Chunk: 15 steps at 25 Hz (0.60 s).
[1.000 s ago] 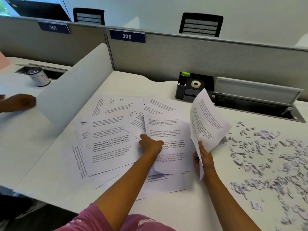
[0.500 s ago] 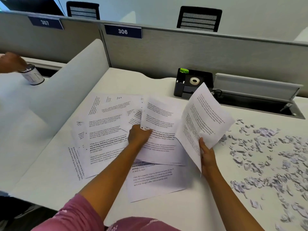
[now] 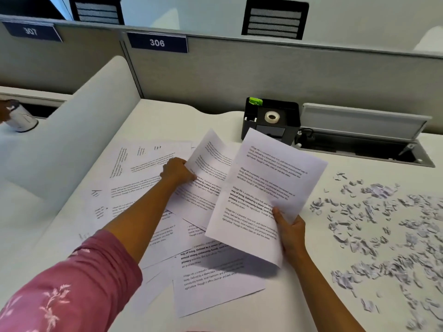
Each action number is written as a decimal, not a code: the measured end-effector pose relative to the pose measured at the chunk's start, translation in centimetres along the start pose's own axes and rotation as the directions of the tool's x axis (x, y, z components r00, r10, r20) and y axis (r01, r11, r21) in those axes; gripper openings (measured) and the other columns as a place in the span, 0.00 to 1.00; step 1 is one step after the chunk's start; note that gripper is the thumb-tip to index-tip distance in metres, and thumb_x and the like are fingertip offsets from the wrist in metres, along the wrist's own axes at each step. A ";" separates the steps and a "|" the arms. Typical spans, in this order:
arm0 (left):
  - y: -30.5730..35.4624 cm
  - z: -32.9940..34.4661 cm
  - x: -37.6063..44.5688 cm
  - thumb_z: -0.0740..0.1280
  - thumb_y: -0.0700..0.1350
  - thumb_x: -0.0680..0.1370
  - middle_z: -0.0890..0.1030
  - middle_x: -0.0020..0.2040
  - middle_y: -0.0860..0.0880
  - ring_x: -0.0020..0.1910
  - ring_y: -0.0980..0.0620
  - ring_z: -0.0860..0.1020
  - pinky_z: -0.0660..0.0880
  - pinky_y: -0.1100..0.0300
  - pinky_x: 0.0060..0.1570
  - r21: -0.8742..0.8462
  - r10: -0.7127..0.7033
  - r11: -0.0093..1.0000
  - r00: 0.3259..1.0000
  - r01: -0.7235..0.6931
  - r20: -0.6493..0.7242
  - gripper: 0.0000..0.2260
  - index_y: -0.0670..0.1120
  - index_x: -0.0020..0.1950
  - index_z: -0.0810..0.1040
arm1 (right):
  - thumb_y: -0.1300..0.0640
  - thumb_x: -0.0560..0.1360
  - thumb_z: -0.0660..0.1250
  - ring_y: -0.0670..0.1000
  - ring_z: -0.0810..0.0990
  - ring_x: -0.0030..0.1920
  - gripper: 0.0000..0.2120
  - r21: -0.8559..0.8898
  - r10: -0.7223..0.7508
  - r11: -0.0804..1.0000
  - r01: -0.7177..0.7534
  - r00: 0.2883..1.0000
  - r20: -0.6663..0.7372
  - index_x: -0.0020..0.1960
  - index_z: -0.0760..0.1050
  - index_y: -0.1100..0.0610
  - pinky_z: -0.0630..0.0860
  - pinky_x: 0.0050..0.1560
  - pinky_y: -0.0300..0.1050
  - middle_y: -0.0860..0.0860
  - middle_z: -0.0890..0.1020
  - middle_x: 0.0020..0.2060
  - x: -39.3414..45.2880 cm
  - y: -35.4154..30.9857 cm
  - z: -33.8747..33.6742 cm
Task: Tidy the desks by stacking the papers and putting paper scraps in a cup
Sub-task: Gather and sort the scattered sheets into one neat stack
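Observation:
Several printed sheets (image 3: 143,185) lie scattered and overlapping on the white desk (image 3: 299,295). My right hand (image 3: 288,230) grips a small stack of sheets (image 3: 263,188) by its lower right edge, tilted up off the desk. My left hand (image 3: 176,171) pinches the left edge of another printed sheet (image 3: 211,164), lifted beside that stack. Paper scraps (image 3: 383,231) are strewn over the desk's right side. A cup (image 3: 20,117) lies tipped on the neighbouring desk at far left, with another person's hand (image 3: 3,111) on it.
A curved white divider (image 3: 79,130) separates the two desks. A black desk organiser (image 3: 272,121) with a tape roll stands at the back, beside an open cable tray (image 3: 364,149). Grey partitions labelled 306 and 307 close off the rear.
My left hand has picked a sheet off the pile and lifted it toward the stack in my right hand. The other person's hand reached the cup and tipped it.

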<state>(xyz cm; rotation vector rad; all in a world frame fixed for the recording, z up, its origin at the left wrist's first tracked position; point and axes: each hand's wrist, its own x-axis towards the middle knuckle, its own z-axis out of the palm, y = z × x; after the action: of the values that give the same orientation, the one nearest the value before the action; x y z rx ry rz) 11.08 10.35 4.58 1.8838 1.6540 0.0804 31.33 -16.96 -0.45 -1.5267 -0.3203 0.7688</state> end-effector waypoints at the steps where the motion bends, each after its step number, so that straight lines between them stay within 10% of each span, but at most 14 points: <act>1: -0.1 0.1 0.6 0.81 0.50 0.62 0.82 0.55 0.43 0.56 0.40 0.79 0.77 0.46 0.57 0.024 -0.007 1.000 1.000 0.007 0.006 0.25 0.45 0.57 0.82 | 0.56 0.75 0.73 0.48 0.85 0.49 0.08 -0.005 0.000 1.000 0.000 1.000 -0.007 0.53 0.81 0.54 0.81 0.51 0.46 0.49 0.86 0.48 0.1 0.2 -0.1; 10: -0.9 -0.1 0.8 0.82 0.50 0.62 0.83 0.55 0.45 0.51 0.44 0.81 0.79 0.50 0.54 -0.007 0.038 0.999 0.999 -0.038 0.010 0.28 0.43 0.60 0.81 | 0.57 0.76 0.72 0.41 0.84 0.44 0.04 -0.023 -0.011 1.000 0.011 1.000 -0.002 0.48 0.78 0.50 0.79 0.42 0.31 0.42 0.84 0.45 0.2 0.6 -0.3; 15: -1.1 -0.8 -0.8 0.74 0.45 0.73 0.84 0.44 0.46 0.42 0.44 0.81 0.78 0.54 0.41 -0.085 0.248 0.960 0.953 -0.266 -0.175 0.07 0.45 0.49 0.82 | 0.56 0.75 0.72 0.39 0.84 0.44 0.05 -0.059 -0.036 0.998 0.038 0.999 0.020 0.50 0.79 0.50 0.78 0.42 0.31 0.41 0.85 0.45 0.2 0.7 -0.3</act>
<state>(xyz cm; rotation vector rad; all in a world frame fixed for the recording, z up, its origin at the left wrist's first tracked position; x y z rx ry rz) 9.62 9.98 4.94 2.0439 1.4639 0.4333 31.49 -17.21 -1.18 -1.5659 -0.3878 0.7508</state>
